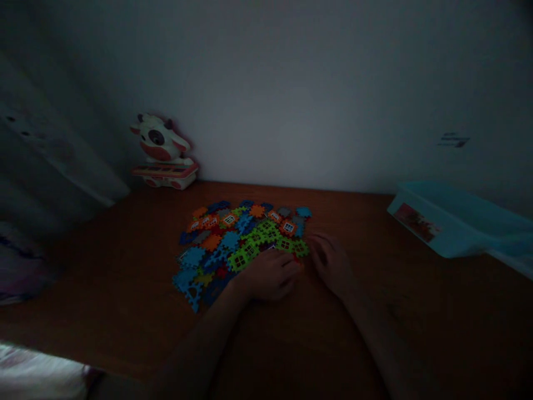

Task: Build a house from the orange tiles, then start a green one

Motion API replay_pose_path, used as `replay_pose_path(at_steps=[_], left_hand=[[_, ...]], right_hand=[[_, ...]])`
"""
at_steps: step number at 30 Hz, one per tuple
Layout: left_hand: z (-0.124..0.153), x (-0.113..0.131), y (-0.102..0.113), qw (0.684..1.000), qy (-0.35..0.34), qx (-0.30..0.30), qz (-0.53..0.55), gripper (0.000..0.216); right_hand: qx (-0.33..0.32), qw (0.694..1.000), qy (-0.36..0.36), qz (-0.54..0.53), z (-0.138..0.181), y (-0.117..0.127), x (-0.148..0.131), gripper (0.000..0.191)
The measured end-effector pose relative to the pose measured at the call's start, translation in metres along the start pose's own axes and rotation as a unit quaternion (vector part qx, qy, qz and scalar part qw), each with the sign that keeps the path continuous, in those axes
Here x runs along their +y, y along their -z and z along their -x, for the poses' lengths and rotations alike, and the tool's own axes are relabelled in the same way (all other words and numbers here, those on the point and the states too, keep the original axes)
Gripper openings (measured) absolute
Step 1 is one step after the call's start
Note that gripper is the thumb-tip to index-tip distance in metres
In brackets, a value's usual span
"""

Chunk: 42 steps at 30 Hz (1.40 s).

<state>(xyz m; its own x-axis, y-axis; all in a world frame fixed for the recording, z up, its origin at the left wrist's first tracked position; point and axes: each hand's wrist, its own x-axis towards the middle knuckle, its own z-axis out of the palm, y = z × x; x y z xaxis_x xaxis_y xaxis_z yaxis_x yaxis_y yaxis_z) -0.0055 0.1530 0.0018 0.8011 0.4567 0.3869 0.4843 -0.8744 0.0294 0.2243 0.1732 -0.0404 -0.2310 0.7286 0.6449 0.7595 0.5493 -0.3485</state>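
A pile of flat plastic interlocking building tiles with toothed edges point(230, 240) lies on the wooden table, in blue, green, orange, grey, red and yellow. My left hand point(270, 273) is at the pile's near right side, its fingers curled inward. A bit of a red tile point(297, 259) shows beside those fingertips; whether they grip anything is hidden. To the right of the pile, my right hand point(331, 264) rests low over the table with fingers bent and the thumb apart. Its fingertips come close to a green window tile point(300, 248), and no piece shows in it.
A toy cow keyboard point(164, 155) stands at the back left by the wall point(291, 111). On the right is a light blue plastic bin point(453, 222). A curtain point(54, 128) hangs at left above a dim bundle point(20, 266). The table point(116, 289) ends at the lower left. Lighting is dim.
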Motion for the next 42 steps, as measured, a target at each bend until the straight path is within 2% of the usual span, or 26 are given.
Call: replay_pose_path(at_steps=[4,8,11,16,19,24,28,32,37,40,42], left_hand=[[-0.007,0.016,-0.012,0.998,-0.055,-0.022,0.027,0.015],[-0.009,0.022,-0.022,0.995,-0.076,-0.016,0.066,0.029],[-0.009,0.021,-0.025,0.994,-0.076,-0.008,0.076,0.032],[-0.009,0.018,-0.024,0.997,-0.045,-0.009,0.067,0.029],[-0.009,0.017,-0.022,0.997,-0.026,0.003,0.078,0.029],[-0.007,0.015,-0.019,0.996,-0.030,0.017,0.086,0.028],[-0.006,0.013,-0.021,0.997,-0.032,0.004,0.066,0.030],[-0.005,0.013,-0.024,0.998,-0.029,-0.011,0.055,0.036],[-0.006,0.013,-0.025,0.995,-0.024,-0.015,0.091,0.046],[-0.006,0.012,-0.022,0.994,-0.036,-0.020,0.098,0.045],[-0.006,0.012,-0.019,0.994,-0.042,-0.025,0.097,0.044]], right_hand=[[-0.014,0.999,0.040,0.028,-0.009,-0.014,0.010,0.034],[-0.085,0.990,0.094,0.063,-0.018,-0.031,0.017,0.045],[-0.127,0.981,0.104,0.103,-0.020,-0.036,0.018,0.045],[-0.102,0.989,0.045,0.096,-0.016,-0.028,0.015,0.030],[-0.092,0.992,0.009,0.089,-0.016,-0.022,0.014,0.032],[-0.113,0.992,0.019,0.048,-0.018,-0.020,0.021,0.027],[-0.096,0.995,0.002,-0.007,-0.018,-0.020,0.029,0.024],[-0.076,0.995,-0.038,-0.042,-0.018,-0.019,0.031,0.028],[-0.081,0.994,-0.075,0.007,-0.016,-0.019,0.023,0.045],[-0.082,0.994,-0.075,0.023,-0.016,-0.017,0.019,0.045],[-0.072,0.994,-0.086,-0.006,-0.018,-0.014,0.017,0.044]])
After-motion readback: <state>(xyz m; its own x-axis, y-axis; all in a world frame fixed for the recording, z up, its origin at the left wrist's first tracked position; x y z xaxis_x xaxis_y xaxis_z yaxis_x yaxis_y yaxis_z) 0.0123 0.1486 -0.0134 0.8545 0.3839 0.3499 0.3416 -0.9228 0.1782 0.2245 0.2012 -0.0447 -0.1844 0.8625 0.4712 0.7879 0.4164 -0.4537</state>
